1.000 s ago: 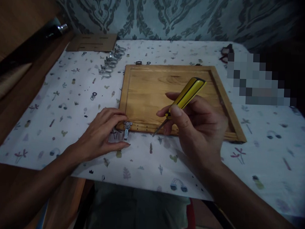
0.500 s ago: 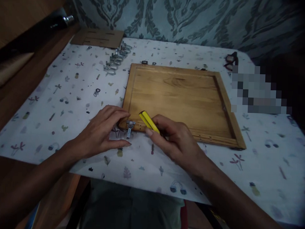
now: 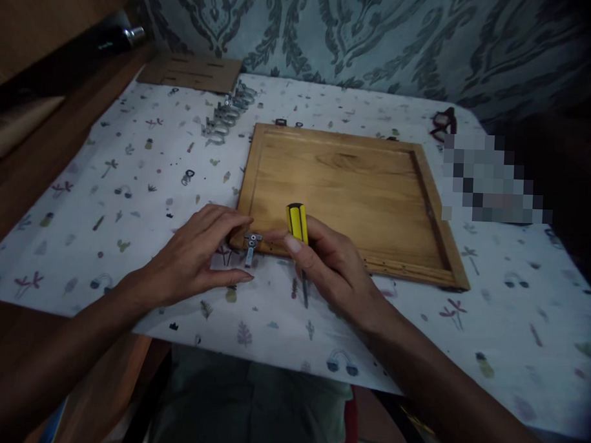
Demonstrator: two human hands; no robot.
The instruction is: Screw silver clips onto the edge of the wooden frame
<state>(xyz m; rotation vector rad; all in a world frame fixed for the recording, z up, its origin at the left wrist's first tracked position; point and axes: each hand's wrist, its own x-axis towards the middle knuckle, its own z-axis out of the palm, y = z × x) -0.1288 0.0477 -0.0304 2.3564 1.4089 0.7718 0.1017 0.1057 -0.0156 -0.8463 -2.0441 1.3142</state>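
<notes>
A framed wooden panel (image 3: 345, 184), like a cabinet door, lies flat on the table. At its near left corner sits a metal hinge (image 3: 251, 241), one arm of it sticking out past the edge. My left hand (image 3: 202, 254) rests by that corner, thumb and fingers spread on either side of the hinge; its fingertips are at the panel's frame. Held in my right hand (image 3: 335, 261) is a screwdriver with a yellow and black handle (image 3: 297, 223); the handle points up and the shaft slants down over the tablecloth, near the panel's front edge.
Several more metal hinges (image 3: 226, 116) lie in a row at the back left, beside a flat cardboard piece (image 3: 191, 72). A pair of glasses (image 3: 443, 125) rests at the back right, near a blurred-out item (image 3: 495, 183). A patterned cloth (image 3: 130, 241) covers the table.
My right hand has turned the screwdriver from a slant to nearly upright, so its shaft now shows below the hand. The left hand and the hinge stay about where they were.
</notes>
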